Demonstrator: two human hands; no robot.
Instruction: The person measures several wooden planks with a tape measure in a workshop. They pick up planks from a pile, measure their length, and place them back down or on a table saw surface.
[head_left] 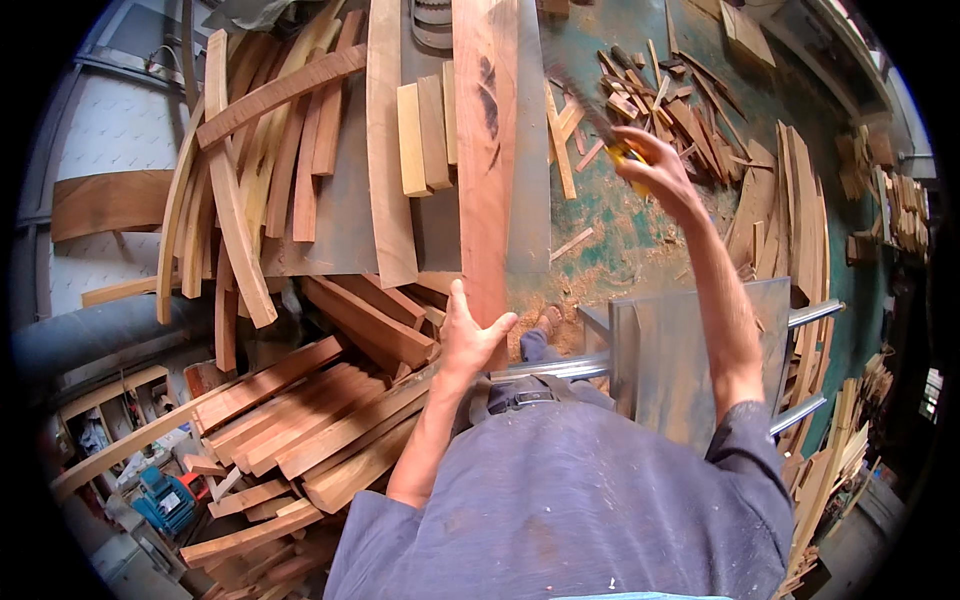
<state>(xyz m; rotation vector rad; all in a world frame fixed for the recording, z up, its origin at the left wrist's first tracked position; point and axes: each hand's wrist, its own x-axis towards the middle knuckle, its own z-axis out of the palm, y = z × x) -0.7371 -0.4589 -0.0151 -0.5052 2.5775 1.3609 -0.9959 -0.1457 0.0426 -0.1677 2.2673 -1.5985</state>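
A long reddish wooden plank (486, 150) lies lengthwise on the grey machine table (530, 200). My left hand (468, 335) presses flat against the plank's near end, fingers spread. My right hand (655, 170) is raised to the right of the plank and grips a brush with a yellow handle (590, 105), its dark bristles blurred above the sawdust-covered floor.
Curved and straight wooden pieces (260, 170) are piled on the left of the table. A stack of boards (300, 430) lies at lower left. A metal stand with steel rails (690, 350) is in front of me. Offcuts (680, 100) litter the green floor.
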